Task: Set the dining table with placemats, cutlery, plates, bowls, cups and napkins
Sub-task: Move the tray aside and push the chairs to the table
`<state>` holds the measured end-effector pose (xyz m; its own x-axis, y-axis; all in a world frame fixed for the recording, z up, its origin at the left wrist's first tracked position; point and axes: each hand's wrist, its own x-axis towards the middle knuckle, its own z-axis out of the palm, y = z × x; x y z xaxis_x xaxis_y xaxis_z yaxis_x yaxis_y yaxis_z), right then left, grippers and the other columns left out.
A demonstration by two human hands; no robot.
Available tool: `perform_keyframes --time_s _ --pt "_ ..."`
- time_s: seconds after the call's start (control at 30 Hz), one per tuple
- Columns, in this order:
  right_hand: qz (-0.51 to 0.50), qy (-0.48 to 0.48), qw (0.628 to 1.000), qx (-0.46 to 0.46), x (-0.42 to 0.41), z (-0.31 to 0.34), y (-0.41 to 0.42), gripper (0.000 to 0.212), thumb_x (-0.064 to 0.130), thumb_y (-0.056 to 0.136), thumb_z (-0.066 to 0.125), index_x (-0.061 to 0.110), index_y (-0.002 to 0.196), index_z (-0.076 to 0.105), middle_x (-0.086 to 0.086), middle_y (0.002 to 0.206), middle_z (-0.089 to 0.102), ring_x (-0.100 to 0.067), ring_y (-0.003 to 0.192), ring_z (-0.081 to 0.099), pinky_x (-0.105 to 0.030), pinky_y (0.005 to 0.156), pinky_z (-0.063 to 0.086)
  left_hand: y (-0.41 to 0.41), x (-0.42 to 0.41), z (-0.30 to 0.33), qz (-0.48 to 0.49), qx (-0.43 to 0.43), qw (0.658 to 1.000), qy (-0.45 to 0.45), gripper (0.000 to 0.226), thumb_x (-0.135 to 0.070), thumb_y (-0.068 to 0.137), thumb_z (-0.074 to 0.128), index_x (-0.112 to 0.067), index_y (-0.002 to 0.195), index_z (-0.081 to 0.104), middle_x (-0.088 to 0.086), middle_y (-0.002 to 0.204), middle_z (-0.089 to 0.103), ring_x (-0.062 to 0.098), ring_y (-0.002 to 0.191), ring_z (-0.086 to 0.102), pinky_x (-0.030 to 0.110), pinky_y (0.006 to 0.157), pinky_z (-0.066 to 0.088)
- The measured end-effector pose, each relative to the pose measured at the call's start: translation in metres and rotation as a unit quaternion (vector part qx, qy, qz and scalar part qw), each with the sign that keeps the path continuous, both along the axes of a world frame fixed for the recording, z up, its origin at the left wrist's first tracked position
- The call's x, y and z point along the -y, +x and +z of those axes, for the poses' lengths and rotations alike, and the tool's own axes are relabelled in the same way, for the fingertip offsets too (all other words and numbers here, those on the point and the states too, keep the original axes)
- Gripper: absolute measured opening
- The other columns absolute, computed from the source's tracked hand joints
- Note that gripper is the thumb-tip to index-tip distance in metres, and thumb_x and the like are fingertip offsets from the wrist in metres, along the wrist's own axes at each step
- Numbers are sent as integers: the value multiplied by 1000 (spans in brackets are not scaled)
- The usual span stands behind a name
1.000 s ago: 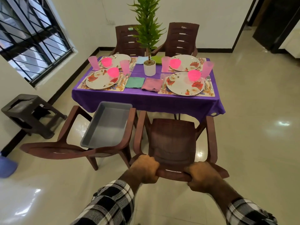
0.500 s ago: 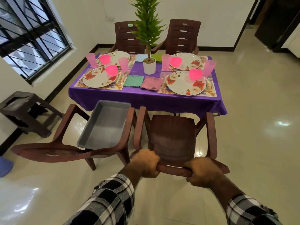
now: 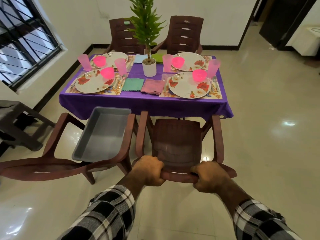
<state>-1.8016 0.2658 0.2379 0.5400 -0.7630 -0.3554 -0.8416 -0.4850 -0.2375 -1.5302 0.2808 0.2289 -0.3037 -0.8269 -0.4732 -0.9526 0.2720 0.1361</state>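
Both hands, left hand (image 3: 150, 171) & right hand (image 3: 210, 177), clench the brown plastic chair (image 3: 178, 144) backrest; purple-clothed bench (image 3: 145, 101) looks fully set. Next, prob. push chair in under it.

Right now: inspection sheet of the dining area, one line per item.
Surface: table under purple tablecloth.
Job's things: four floral plates, pink bowl on each, pink cups, four napkins; near-right plate.
Clutter: potted plant mid-table; grey tray on the near-left chair.
Grippers: left hand and right hand grip the near-right chair backrest.
Cables: nothing seen.
Surroundings: two far chairs, barred window, dark stool, tiled floor.
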Motion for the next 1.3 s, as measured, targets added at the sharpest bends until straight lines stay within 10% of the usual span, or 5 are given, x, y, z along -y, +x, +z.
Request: perform_keyframes --time_s 0.3,0.5,0.87,1.1,1.3 --pt "-15 12 1000 -15 -8 4 5 40 48 77 67 35 114 72 14 99 73 -10 88 68 -22 78 48 3 -12 4 2 -4 1000 -31 62 -78 82 56 -34 126 60 -1 117 70 24 106 66 48 103 54" --pt "41 -65 997 29 -21 21 64 99 101 73 42 32 144 52 8 132 59 -20 123 54 -40 106 41 71 -48 24 41 -49 996 -67 131 -90 73 64 -30 169 -3 -3 178 0 20 164 -1 45 132 -5" --pt "105 -139 972 159 -54 9 353 77 74 76 61 22 133 56 3 134 56 -21 125 50 -40 112 38 379 -105 46 84 1 992 -89 147 -113 56 43 -31 170 2 -7 177 7 20 163 9 41 130 2" --pt "75 -54 994 65 -66 -9 467 44 51 81 58 26 118 63 0 111 70 -25 103 64 -42 94 53 491 -104 10 0 9 998 -61 59 -53 83 60 -42 141 56 -12 134 66 19 125 62 37 111 45" --pt "47 -88 995 12 -63 -21 473 33 35 81 54 30 110 69 6 102 72 -21 97 66 -39 85 56 497 -88 0 -61 5 997 -55 44 -47 85 48 -39 125 64 -8 115 75 20 103 70 37 92 59"
